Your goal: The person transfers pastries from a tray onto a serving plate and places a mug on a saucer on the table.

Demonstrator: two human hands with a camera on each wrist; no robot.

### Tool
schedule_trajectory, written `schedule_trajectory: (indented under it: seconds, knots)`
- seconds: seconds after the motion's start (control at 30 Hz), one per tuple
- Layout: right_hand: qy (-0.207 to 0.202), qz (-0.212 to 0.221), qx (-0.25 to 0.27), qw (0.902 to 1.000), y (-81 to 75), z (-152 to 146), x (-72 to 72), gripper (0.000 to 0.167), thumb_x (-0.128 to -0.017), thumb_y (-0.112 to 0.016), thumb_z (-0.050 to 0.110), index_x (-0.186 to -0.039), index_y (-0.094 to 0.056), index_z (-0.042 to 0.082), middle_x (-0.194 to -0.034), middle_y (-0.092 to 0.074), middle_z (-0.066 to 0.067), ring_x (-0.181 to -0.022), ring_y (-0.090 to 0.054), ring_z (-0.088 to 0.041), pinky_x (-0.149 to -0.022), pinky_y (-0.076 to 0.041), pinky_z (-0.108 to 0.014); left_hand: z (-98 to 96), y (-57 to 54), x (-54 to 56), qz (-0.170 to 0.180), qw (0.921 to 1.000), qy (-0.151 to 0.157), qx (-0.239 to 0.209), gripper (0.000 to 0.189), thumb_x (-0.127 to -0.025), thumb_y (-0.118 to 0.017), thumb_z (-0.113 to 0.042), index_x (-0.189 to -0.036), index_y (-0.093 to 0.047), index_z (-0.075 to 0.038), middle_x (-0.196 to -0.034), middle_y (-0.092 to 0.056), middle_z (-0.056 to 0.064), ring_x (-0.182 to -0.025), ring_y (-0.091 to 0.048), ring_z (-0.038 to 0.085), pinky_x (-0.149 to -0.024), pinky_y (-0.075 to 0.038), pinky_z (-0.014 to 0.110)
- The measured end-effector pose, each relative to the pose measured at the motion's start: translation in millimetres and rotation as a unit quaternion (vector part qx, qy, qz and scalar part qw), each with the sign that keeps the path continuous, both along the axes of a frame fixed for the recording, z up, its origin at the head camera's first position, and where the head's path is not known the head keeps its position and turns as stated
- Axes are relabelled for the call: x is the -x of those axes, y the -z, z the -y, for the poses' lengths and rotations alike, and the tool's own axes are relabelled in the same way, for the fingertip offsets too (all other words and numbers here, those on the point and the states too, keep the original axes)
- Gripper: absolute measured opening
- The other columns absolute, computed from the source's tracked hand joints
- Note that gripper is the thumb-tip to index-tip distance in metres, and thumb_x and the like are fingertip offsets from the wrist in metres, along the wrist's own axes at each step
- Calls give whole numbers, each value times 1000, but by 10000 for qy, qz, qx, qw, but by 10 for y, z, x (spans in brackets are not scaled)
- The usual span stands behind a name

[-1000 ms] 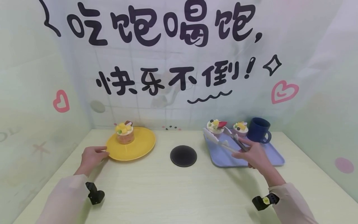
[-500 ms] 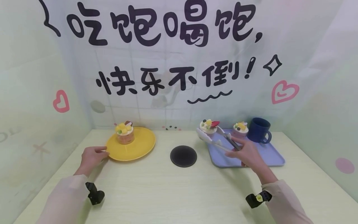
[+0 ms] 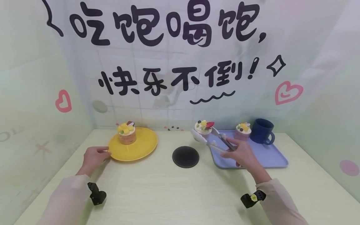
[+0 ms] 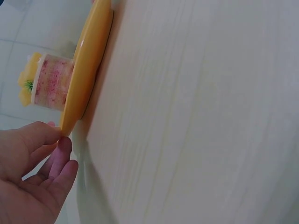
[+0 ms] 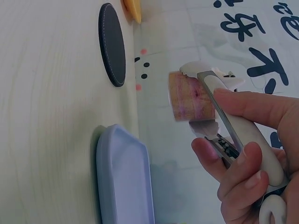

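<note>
At the left, my left hand pinches the near-left rim of a yellow plate between thumb and fingers. On that plate stands a small cake cup topped with yellow fruit pieces. My right hand grips a pair of tongs with white and grey handles. Between the tongs' tips is a second cake cup with cream, dark berries and a red piece on top. In the right wrist view, this cup hangs above the table, past the end of the blue tray.
A third cake cup and a dark blue mug stand at the back of the blue tray. A round black coaster lies between plate and tray. Behind the table rises a lettered backdrop.
My right hand has moved left with the tongs, carrying the cake cup from over the tray's left end to beyond it. The left hand and the plate stay where they were.
</note>
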State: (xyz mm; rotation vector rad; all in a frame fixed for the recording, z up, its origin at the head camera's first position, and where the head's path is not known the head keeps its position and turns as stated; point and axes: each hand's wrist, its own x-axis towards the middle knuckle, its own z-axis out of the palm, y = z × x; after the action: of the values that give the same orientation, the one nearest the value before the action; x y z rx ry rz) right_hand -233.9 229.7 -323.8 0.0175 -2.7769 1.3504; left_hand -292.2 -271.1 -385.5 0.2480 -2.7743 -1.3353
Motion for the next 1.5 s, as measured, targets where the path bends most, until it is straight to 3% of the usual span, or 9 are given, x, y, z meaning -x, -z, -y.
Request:
schedule_trajectory:
  seconds: [0.6,0.93,1.13,1.5]
  knots:
    - [-76,64,-74,9999,-1,223,130,75,-71,-77,19,-137,-44,10,-77,-66,-6,-36,-39,-13,-35,-37,-27,34,1,3,-57,10000,-38,-23,46,-86,-58,-11,-122,-48,15,-118,-51,33,-99,-55,38,-65,-51,24]
    - [-215,67,-105,9997,0,313,172,75,-71,-77,19,-137,-43,10,-78,-67,-7,-35,-40,-13,-34,-36,-26,9,-30,-20,13,9998,-96,-147,47,-85,-59,-10,-122,-47,16,-115,-53,33,-94,-58,35,-67,-53,30]
    - [-246,61,-80,9996,2,389,195,75,-71,-77,18,-137,-43,10,-79,-68,-7,-35,-40,-13,-33,-34,-24,1,-32,-18,91,9997,-93,-196,47,-86,-58,-10,-124,-46,15,-117,-52,33,-97,-57,36,-70,-53,30]
    - [-294,35,-68,9995,25,537,214,75,-70,-78,17,-137,-44,10,-79,-66,-6,-35,-40,-12,-33,-33,-23,5,-21,-11,7,9998,-95,-175,46,-85,-60,-10,-122,-48,15,-109,-57,31,-88,-61,29,-67,-53,28]
